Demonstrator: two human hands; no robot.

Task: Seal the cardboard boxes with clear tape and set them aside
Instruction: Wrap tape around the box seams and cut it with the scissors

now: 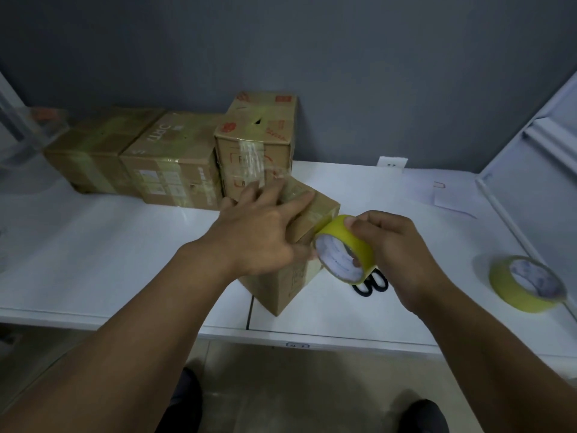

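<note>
A small cardboard box (290,276) stands near the front edge of the white table (93,245), turned corner-on to me. My left hand (259,226) lies flat on its top, fingers straight, pressing down a strip of clear tape. My right hand (390,245) grips a yellowish tape roll (343,248) at the box's right edge, thumb on the outside and fingers through the core. The tape runs from the roll onto the box top.
Three taped cardboard boxes (175,164) stand in a row against the grey wall; the rightmost box (256,142) is the tallest. Black scissors (371,284) lie just right of the small box. A second tape roll (527,284) rests at the far right. A paper sheet (437,189) lies behind.
</note>
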